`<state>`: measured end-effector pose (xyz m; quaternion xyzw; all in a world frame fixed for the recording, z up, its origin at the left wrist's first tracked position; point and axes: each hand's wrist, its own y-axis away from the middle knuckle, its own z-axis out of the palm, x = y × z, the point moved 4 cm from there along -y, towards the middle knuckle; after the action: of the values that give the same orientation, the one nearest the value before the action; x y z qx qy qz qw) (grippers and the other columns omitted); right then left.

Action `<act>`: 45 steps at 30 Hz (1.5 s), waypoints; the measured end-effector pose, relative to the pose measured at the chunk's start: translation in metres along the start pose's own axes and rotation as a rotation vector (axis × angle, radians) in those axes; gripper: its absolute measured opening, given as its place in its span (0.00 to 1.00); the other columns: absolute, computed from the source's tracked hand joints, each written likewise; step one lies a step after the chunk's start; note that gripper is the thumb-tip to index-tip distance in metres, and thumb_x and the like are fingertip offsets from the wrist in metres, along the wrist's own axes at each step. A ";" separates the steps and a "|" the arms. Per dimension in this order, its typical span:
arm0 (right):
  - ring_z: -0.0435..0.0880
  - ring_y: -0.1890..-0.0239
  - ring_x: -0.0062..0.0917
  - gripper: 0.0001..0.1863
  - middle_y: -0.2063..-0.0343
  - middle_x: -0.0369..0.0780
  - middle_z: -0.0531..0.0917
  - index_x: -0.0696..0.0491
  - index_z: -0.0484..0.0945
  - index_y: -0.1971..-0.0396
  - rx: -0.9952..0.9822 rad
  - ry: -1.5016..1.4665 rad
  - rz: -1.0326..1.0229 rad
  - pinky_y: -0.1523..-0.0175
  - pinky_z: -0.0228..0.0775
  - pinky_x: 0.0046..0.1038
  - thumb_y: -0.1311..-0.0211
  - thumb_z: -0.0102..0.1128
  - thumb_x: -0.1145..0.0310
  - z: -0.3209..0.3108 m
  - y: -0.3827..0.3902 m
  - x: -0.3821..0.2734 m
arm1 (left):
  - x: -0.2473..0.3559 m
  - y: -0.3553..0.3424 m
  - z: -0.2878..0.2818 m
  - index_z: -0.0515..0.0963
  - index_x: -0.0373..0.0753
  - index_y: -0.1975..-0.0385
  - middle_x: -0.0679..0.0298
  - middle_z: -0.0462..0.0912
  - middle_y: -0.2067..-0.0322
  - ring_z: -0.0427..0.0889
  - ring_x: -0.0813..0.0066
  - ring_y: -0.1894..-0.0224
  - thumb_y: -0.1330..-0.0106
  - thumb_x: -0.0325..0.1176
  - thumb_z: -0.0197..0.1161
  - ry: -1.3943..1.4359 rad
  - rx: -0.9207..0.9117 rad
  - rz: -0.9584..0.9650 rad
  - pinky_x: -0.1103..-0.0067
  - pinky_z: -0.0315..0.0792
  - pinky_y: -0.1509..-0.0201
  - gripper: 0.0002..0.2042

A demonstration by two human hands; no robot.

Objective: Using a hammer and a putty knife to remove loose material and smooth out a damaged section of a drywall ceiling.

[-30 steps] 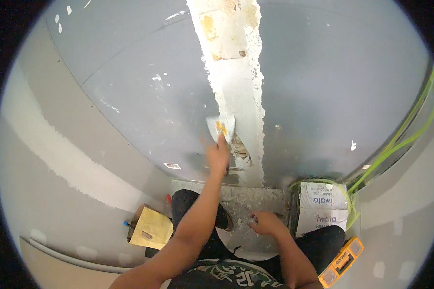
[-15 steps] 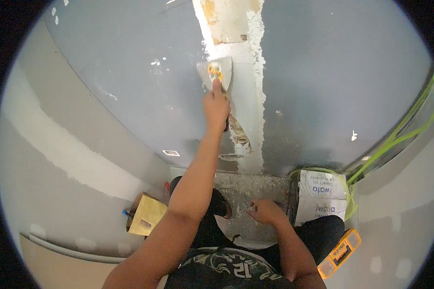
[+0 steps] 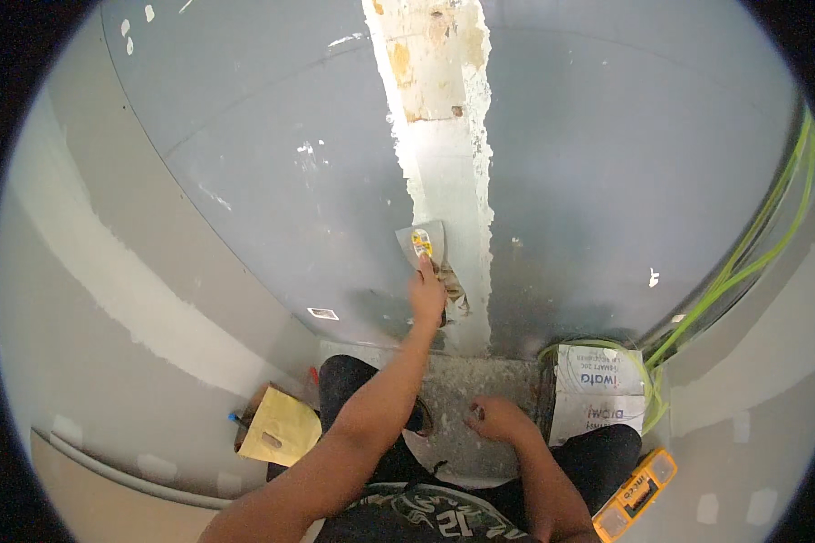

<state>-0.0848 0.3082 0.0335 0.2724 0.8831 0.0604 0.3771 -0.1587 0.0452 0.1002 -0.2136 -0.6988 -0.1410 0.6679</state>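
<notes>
My left hand (image 3: 427,294) is wrapped round the handle of a wide putty knife (image 3: 435,235), one finger pressed along its metal blade near a yellow-and-white sticker. The blade lies against the grey wall (image 3: 272,217), at the left edge of a pale vertical strip (image 3: 453,172) with ragged white borders. Just below and right of the blade, torn brownish material (image 3: 452,288) shows in the strip. Lower right, over the floor between my knees, my right hand (image 3: 501,421) is curled closed; its fingers hide whatever they may hold.
A white printed box (image 3: 599,385) stands right of my right hand, with green cables (image 3: 729,281) running up the corner behind it. An orange work light (image 3: 637,494) is beside my right knee. Left of my legs sits a yellow-topped carton (image 3: 281,427). Grey concrete floor (image 3: 462,380) lies between.
My left hand has drawn the putty knife down the wall along the strip's left edge. My right hand stays curled in nearly the same place. The view has tilted slightly upward.
</notes>
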 end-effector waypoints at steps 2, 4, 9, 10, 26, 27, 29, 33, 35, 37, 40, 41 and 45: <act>0.84 0.56 0.44 0.25 0.59 0.49 0.85 0.55 0.79 0.49 -0.001 -0.006 0.008 0.48 0.74 0.42 0.40 0.64 0.53 -0.001 0.001 0.001 | 0.004 0.003 -0.004 0.76 0.31 0.66 0.62 0.75 0.82 0.78 0.69 0.80 0.26 0.52 0.53 0.148 -0.098 -0.110 0.72 0.71 0.77 0.24; 0.84 0.56 0.44 0.25 0.59 0.49 0.85 0.55 0.79 0.49 0.001 -0.007 0.008 0.48 0.74 0.42 0.40 0.64 0.53 -0.002 -0.008 0.002 | -0.015 0.016 -0.010 0.71 0.32 0.62 0.59 0.78 0.74 0.81 0.69 0.67 0.24 0.46 0.52 0.254 -0.264 -0.180 0.74 0.74 0.66 0.19; 0.84 0.55 0.43 0.25 0.59 0.50 0.85 0.55 0.78 0.49 -0.009 0.002 -0.026 0.49 0.75 0.41 0.40 0.64 0.53 0.004 -0.017 0.000 | -0.060 0.090 -0.049 0.69 0.38 0.54 0.61 0.78 0.69 0.81 0.71 0.65 0.25 0.33 0.53 0.432 -0.406 -0.247 0.74 0.77 0.65 0.07; 0.84 0.55 0.43 0.25 0.59 0.50 0.85 0.55 0.78 0.49 -0.019 0.000 -0.022 0.49 0.75 0.41 0.40 0.64 0.53 0.003 -0.016 0.000 | -0.063 0.105 -0.051 0.70 0.40 0.54 0.62 0.78 0.69 0.81 0.71 0.66 0.25 0.30 0.53 0.564 -0.390 -0.370 0.74 0.78 0.66 0.05; 0.84 0.54 0.43 0.25 0.57 0.49 0.84 0.54 0.77 0.46 -0.059 0.011 0.076 0.47 0.73 0.42 0.36 0.60 0.53 0.013 -0.006 0.004 | 0.149 -0.001 0.008 0.68 0.41 0.84 0.71 0.65 0.91 0.64 0.79 0.91 0.24 0.58 0.46 0.203 -0.130 0.207 0.77 0.58 0.88 0.29; 0.83 0.54 0.43 0.24 0.57 0.48 0.84 0.54 0.77 0.46 -0.046 0.026 0.047 0.47 0.73 0.42 0.36 0.60 0.53 0.015 -0.010 0.001 | 0.172 -0.019 0.005 0.68 0.41 0.82 0.70 0.67 0.89 0.63 0.80 0.91 0.25 0.58 0.48 0.269 -0.249 0.111 0.77 0.58 0.89 0.28; 0.83 0.54 0.43 0.24 0.58 0.48 0.84 0.54 0.77 0.47 -0.084 0.013 0.038 0.47 0.73 0.42 0.36 0.61 0.53 0.008 -0.015 -0.008 | 0.192 -0.020 0.001 0.70 0.45 0.80 0.69 0.72 0.83 0.66 0.79 0.88 0.26 0.62 0.46 0.236 -0.221 -0.001 0.79 0.56 0.87 0.27; 0.83 0.54 0.44 0.24 0.58 0.50 0.84 0.55 0.77 0.48 -0.101 -0.018 0.059 0.48 0.73 0.42 0.37 0.62 0.54 -0.001 -0.020 -0.012 | 0.198 0.003 -0.021 0.69 0.41 0.78 0.68 0.69 0.87 0.66 0.78 0.90 0.26 0.58 0.49 0.451 -0.353 -0.160 0.78 0.60 0.89 0.26; 0.83 0.55 0.45 0.24 0.59 0.50 0.84 0.55 0.78 0.49 -0.063 -0.007 -0.014 0.48 0.73 0.42 0.38 0.62 0.54 0.014 -0.024 0.000 | 0.176 -0.002 -0.025 0.71 0.38 0.74 0.66 0.73 0.83 0.70 0.77 0.87 0.26 0.58 0.49 0.372 -0.308 -0.081 0.77 0.62 0.87 0.26; 0.83 0.56 0.45 0.24 0.60 0.51 0.84 0.56 0.78 0.49 -0.010 0.019 -0.109 0.49 0.74 0.42 0.38 0.62 0.54 0.020 -0.026 0.005 | 0.108 -0.005 -0.021 0.74 0.34 0.71 0.63 0.75 0.81 0.72 0.74 0.85 0.25 0.56 0.48 0.064 -0.278 -0.069 0.74 0.64 0.86 0.27; 0.84 0.58 0.45 0.24 0.62 0.50 0.85 0.56 0.78 0.51 -0.021 0.102 -0.135 0.50 0.74 0.41 0.39 0.63 0.54 0.025 -0.024 0.001 | 0.018 0.027 -0.013 0.81 0.33 0.62 0.57 0.75 0.82 0.77 0.67 0.80 0.25 0.52 0.49 -0.012 -0.147 -0.082 0.70 0.71 0.76 0.25; 0.84 0.58 0.45 0.24 0.62 0.50 0.85 0.56 0.78 0.51 -0.030 0.050 -0.076 0.50 0.75 0.41 0.40 0.63 0.53 0.023 -0.020 0.005 | 0.019 0.049 -0.005 0.83 0.33 0.59 0.55 0.74 0.83 0.79 0.66 0.77 0.25 0.51 0.49 0.067 -0.231 -0.179 0.70 0.73 0.71 0.25; 0.84 0.59 0.45 0.24 0.62 0.49 0.85 0.56 0.79 0.52 -0.025 0.022 -0.058 0.51 0.75 0.41 0.40 0.63 0.52 0.021 -0.021 -0.004 | 0.061 0.009 -0.006 0.73 0.37 0.74 0.66 0.70 0.86 0.69 0.75 0.87 0.25 0.56 0.47 -0.119 -0.081 0.422 0.75 0.62 0.86 0.27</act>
<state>-0.0770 0.2868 0.0143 0.2413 0.8938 0.0636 0.3726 -0.1500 0.0570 0.1604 -0.3895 -0.6706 -0.0134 0.6312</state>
